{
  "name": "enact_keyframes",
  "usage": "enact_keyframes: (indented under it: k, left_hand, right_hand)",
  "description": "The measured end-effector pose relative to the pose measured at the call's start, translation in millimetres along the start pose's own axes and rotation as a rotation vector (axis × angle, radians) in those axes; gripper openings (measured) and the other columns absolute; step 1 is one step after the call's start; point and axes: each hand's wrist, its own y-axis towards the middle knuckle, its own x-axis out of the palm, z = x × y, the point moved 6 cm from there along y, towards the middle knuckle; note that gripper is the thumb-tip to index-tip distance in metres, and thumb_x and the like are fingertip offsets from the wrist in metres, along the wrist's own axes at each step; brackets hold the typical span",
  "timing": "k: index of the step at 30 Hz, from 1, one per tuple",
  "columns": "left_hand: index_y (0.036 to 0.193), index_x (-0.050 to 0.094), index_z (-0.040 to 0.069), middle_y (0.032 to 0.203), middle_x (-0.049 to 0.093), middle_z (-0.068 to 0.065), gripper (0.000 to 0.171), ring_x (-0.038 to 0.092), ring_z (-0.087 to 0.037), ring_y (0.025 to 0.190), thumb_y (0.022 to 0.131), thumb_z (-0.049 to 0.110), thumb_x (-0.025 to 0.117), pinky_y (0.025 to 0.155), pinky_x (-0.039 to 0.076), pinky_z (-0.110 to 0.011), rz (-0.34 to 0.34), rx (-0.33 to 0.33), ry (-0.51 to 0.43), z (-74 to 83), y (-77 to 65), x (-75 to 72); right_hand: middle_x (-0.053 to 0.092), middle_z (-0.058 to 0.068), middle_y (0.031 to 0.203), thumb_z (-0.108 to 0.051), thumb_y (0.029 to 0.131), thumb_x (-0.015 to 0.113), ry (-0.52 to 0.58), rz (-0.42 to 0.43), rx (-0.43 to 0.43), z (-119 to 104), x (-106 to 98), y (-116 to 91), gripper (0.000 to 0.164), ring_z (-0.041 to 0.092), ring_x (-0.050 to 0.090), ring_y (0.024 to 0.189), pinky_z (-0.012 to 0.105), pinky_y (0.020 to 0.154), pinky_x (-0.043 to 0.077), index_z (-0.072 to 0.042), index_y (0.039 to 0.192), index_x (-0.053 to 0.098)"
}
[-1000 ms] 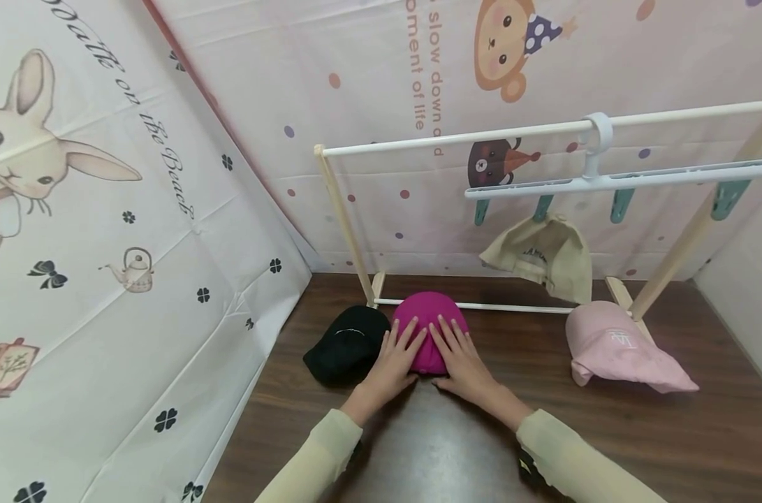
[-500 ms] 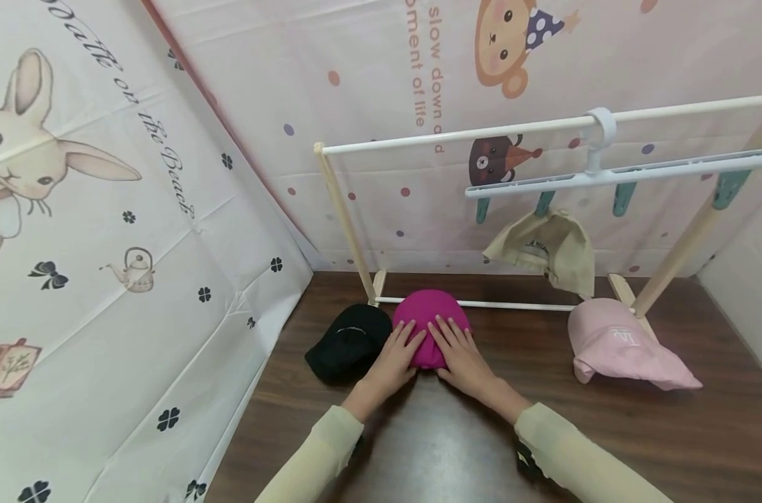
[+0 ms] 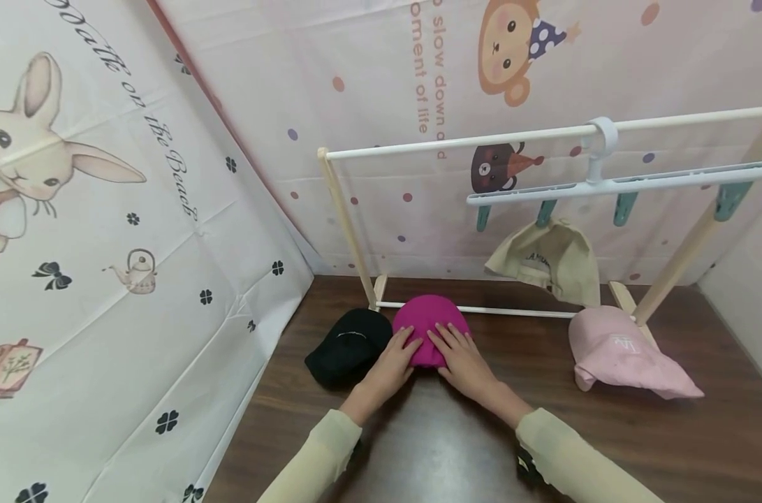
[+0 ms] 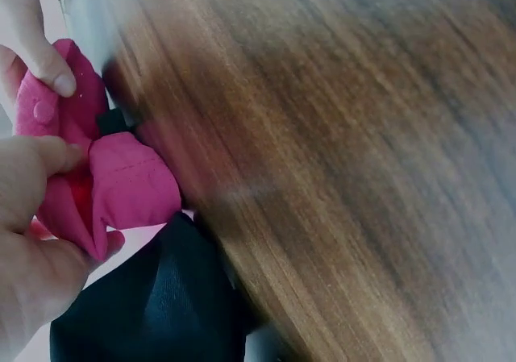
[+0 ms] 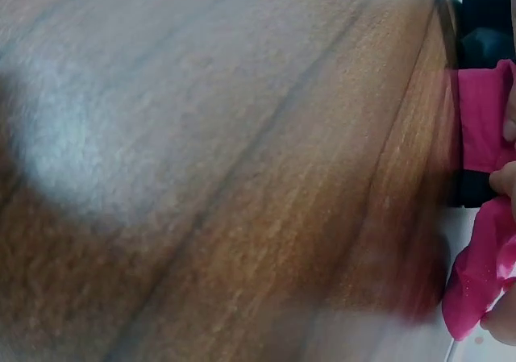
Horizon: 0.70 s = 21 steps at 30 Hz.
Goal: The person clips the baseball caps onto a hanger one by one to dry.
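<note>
A magenta cap point(image 3: 432, 307) sits crown up on the table. My left hand point(image 3: 390, 365) grips its near left part, fingers over the crown. From the near right, my right hand point(image 3: 467, 367) holds the same cap with fingers spread across the top. Seen from the left wrist, the left thumb presses into the folded magenta fabric point(image 4: 133, 181) and fingers lie behind it; the other thumb is on the edge above. A black cap point(image 3: 349, 346) lies right beside the left hand.
Behind the caps stands a wooden rack point(image 3: 349, 230) with a white top bar. A pale clip hanger point(image 3: 544, 192) hangs from it, a beige cap point(image 3: 553, 262) in one green clip. A pink cap point(image 3: 622, 349) lies at the right. Printed cloth point(image 3: 242, 84) covers the walls.
Fingers of both hands have drawn slightly lower and closer in on the magenta cap's crown. The cap stays in nearly the same spot; the other caps have not moved.
</note>
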Motion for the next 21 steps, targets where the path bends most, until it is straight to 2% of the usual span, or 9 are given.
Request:
enact_keyframes:
  k: [9,15,21]
  left_hand:
    - [0.135,0.063,0.008,0.147,0.051,-0.019,0.044,0.044,-0.036,0.141,0.093,0.014,0.076,0.115,0.041,-0.04,0.065,0.033,0.032,0.9,-1.0,-3.9]
    - [0.132,0.065,0.007,0.144,0.054,-0.017,0.038,0.042,-0.035,0.143,0.095,0.01,0.072,0.115,0.04,-0.041,0.097,0.044,0.027,1.8,-1.0,-7.5]
    - [0.127,0.066,0.004,0.136,0.061,-0.016,0.029,0.05,-0.034,0.137,0.098,0.004,0.066,0.112,0.044,-0.041,0.166,0.095,-0.006,3.5,-0.4,-13.3]
  right_hand:
    - [0.05,0.023,0.149,-0.012,0.087,0.081,-0.041,0.051,-0.055,-2.8,-5.0,0.9,0.059,0.043,0.042,0.141,0.058,0.114,0.038,-0.002,0.141,0.059]
    - [0.059,0.022,0.14,-0.001,0.082,0.083,0.007,0.112,-0.066,0.3,-12.4,1.6,0.052,0.04,0.053,0.133,0.052,0.109,0.045,0.001,0.131,0.066]
    - [0.063,0.019,0.134,0.004,0.082,0.081,0.041,0.151,-0.054,5.1,-20.6,2.4,0.046,0.037,0.056,0.13,0.05,0.103,0.05,0.0,0.125,0.07]
